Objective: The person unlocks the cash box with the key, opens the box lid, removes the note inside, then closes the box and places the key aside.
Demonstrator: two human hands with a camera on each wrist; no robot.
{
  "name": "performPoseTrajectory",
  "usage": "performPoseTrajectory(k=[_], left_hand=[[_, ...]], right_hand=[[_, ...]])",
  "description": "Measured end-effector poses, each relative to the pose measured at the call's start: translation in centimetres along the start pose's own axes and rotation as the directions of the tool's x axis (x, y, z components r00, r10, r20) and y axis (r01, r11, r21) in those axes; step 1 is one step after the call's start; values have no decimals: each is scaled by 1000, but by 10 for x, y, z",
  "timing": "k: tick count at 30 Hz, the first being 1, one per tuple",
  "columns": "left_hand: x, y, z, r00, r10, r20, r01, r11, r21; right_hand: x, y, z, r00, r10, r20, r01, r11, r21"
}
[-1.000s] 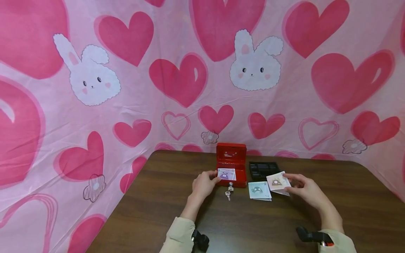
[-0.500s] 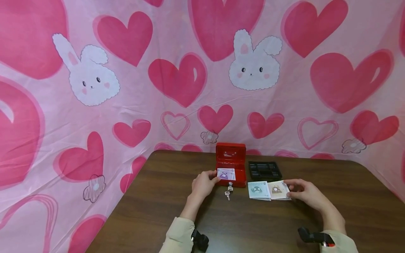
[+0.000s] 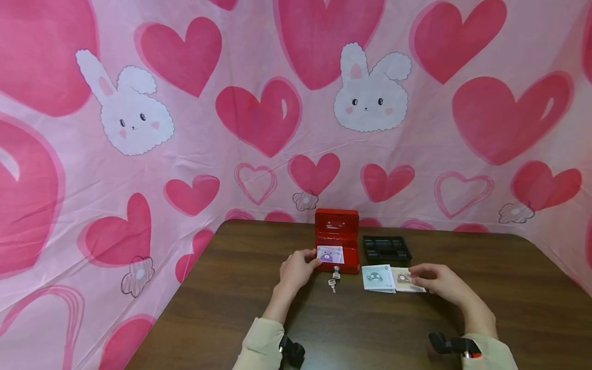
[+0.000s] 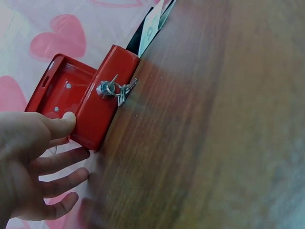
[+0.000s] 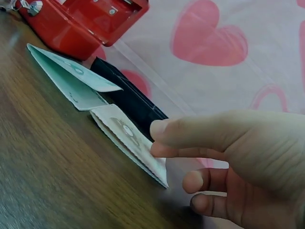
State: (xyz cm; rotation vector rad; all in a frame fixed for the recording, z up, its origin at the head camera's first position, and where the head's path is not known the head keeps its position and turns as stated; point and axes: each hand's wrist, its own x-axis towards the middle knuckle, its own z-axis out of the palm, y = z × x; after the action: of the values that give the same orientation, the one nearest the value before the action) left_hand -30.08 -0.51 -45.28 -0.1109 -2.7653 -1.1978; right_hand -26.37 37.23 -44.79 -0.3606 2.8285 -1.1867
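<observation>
My left hand (image 3: 297, 270) holds the left front corner of the open red cash box (image 3: 352, 260), its thumb on the rim and the other fingers outside. A purple play banknote (image 3: 330, 254) shows in the box. Two keys (image 4: 123, 90) hang at the lock on its front. My right hand (image 3: 439, 281) is over the right end of a folded beige banknote (image 5: 121, 126), thumb and forefinger close together and the other fingers loosely bent. Left of that note lies a folded teal banknote (image 5: 71, 71), its upper half standing up off the lower.
A black compartment tray (image 3: 386, 248) sits behind the notes, right of the cash box. All of it stands on a dark wooden table (image 3: 361, 329). Behind hangs a pink cloth (image 3: 319, 139) with hearts and rabbits.
The beige banknote has come down flat beside the teal one, and my right hand has let it go and shifted slightly left over it. The left hand has stayed at the box.
</observation>
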Motion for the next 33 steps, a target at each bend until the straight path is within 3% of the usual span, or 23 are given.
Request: performPoseTrajectory(k=[12, 18, 23, 33], left_hand=[[-1, -2, -1, 1000, 11, -8, -11, 1000, -1], [-2, 0, 0, 999, 27, -22, -27, 1000, 11], [-2, 2, 1, 999, 21, -27, -21, 1000, 12], [0, 0, 2, 1000, 14, -17, -14, 1000, 16]], right_hand=[[-2, -6, -4, 998, -21, -63, 17, 998, -59], [5, -15, 3, 989, -84, -123, 66, 987, -145], [14, -25, 16, 983, -130, -130, 116, 988, -106], [24, -39, 27, 974, -130, -184, 108, 986, -124]])
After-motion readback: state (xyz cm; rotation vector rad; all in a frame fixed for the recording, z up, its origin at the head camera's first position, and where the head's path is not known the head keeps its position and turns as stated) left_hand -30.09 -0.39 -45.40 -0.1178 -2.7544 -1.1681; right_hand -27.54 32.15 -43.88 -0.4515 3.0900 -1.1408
